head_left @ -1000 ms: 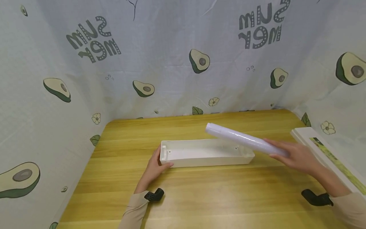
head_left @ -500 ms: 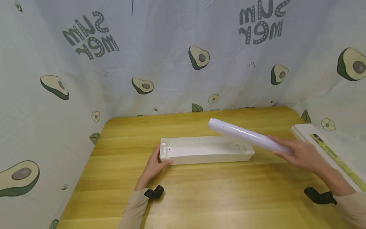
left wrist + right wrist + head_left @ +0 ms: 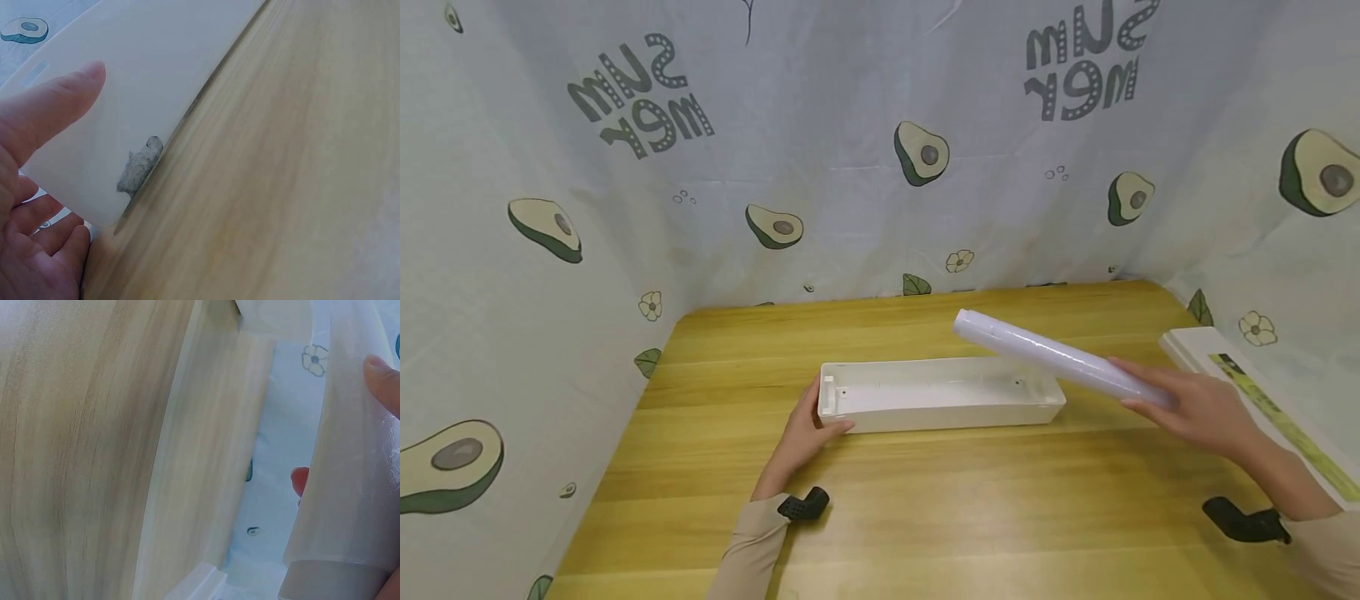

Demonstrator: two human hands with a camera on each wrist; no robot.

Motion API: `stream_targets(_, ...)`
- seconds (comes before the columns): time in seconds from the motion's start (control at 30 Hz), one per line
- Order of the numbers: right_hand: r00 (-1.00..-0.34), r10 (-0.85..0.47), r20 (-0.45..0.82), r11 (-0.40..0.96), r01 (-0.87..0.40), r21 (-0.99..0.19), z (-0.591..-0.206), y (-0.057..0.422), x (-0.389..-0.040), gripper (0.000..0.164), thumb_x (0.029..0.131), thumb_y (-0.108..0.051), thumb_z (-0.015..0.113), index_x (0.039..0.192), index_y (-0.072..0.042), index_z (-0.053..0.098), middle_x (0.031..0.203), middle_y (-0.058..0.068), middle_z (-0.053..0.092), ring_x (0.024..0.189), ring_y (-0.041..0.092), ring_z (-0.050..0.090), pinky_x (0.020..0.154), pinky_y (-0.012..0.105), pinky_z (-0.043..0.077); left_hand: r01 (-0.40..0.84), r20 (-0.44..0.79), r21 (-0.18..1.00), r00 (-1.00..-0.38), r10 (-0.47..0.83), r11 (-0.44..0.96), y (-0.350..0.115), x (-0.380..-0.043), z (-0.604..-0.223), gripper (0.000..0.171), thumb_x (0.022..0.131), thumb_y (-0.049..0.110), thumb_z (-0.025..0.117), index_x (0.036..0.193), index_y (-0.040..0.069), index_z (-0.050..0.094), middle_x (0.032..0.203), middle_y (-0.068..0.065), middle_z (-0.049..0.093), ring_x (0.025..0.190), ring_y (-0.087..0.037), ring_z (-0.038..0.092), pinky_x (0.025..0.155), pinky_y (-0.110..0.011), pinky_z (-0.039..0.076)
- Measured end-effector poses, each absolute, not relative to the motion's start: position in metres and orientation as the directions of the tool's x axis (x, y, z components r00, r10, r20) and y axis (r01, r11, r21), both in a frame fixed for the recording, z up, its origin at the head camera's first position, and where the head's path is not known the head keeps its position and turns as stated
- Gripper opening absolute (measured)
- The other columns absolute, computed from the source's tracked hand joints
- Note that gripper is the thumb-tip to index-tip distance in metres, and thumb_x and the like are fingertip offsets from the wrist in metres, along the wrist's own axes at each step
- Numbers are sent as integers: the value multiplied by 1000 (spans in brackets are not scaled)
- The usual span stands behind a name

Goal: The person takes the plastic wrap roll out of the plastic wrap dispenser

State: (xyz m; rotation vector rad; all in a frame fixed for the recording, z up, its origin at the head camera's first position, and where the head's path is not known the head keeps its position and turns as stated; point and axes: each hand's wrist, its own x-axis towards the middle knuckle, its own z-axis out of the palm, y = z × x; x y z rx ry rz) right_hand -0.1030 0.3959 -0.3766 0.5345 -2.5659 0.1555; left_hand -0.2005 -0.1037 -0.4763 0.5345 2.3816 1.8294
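A long white open-topped plastic box (image 3: 947, 418) sits lengthwise on the wooden table. My left hand (image 3: 801, 440) grips its left end, the thumb lying on the front wall and the fingers around the end. In the left wrist view, a grey smudged patch (image 3: 140, 167) marks the box wall near its lower edge. With my right hand (image 3: 1202, 414) I hold a glossy white roll of plastic wrap (image 3: 1048, 354) by its right end. The roll slants up to the left, its far part overlapping the box's right end in the head view. Its core end (image 3: 337, 581) shows in the right wrist view.
At the right edge of the table (image 3: 910, 508) lies a long white lid-like piece (image 3: 1206, 346) with a yellow-green label strip (image 3: 1285, 421). A curtain (image 3: 850, 192) printed with avocados hangs behind and along both sides.
My right hand and the roll have shifted slightly to the right. The left hand keeps its hold on the box, which stays in place; the head view tilted a little.
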Motion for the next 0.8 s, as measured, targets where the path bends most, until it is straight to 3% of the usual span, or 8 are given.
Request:
stream_targets(0.23,-820,-308,483,936,-351,1,-376,401,-98,67,72,-36,77,134,-32,52,75,6,68,52,-3,33,44,20,25,195,118,954,-941,316,227,-103,-200,-473,94,76,8,76,151,12,19,151,-15,30,139,-30,31,114,-46,24)
stream_targets(0.37,-832,-284,477,945,-327,-8,-377,404,-93,70,71,-36,78,135,-32,51,79,10,69,54,-2,34,45,20,25,189,108,953,-942,318,236,-100,-196,-466,93,77,7,76,150,7,18,150,-18,30,139,-33,31,114,-48,25)
stream_targets(0.53,-838,-261,479,954,-301,-7,-375,408,-87,71,71,-35,78,136,-32,50,84,15,70,54,0,35,45,20,25,204,126,952,-940,318,229,-99,-198,-471,94,77,11,76,151,10,18,152,-15,29,140,-31,30,114,-47,24)
stream_targets(0.8,-824,-270,498,949,-315,-9,-377,411,-82,69,71,-36,78,135,-30,52,87,16,71,57,1,39,45,22,30,167,75,948,-945,320,270,-99,-178,-441,92,78,5,74,149,-1,16,151,-23,27,141,-36,27,115,-48,23)
